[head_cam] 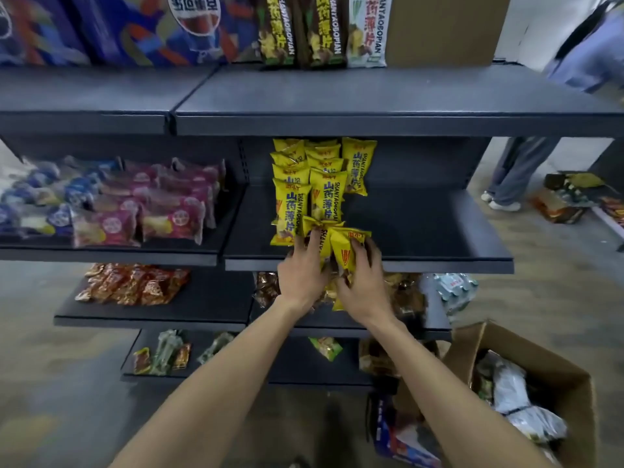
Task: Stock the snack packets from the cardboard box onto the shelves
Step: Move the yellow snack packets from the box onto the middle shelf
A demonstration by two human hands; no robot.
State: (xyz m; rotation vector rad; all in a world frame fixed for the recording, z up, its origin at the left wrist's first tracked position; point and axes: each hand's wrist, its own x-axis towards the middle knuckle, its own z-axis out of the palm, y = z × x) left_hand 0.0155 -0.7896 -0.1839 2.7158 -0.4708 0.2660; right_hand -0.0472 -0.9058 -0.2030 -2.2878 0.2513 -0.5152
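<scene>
Shop, mid-stocking: dark metal shelves (371, 125) in tiers carrying rows of yellow packets (326, 184), pink packets (169, 211) and red packets (135, 283), with an open box (540, 363) of goods on the concrete floor (50, 383).

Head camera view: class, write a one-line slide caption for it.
Both hands, left and right, set yellow snack packets on the dark shelf.

My left hand (301, 275) and right hand (363, 280) grip yellow snack packets (341, 246) at the middle shelf (422, 224) edge; cardboard box (553, 366) at four o'clock.
</scene>
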